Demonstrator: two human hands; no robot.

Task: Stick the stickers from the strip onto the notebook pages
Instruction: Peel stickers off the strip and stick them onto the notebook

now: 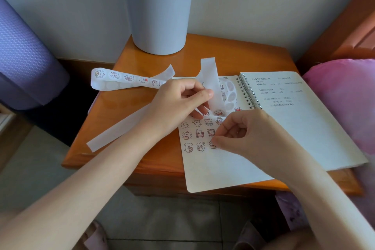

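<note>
On the notebook page [219,170], right hand [243,134] fingertips pinch a bear sticker [212,144] down; left hand [178,103] pinches the strip [213,85]; a skewed press could overlap neighbours.

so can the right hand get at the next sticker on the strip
Probably yes: the next sticker sits at the bend of the strip, held by the left hand, just above the right hand, with only page between. That hand touches another sticker.
</note>
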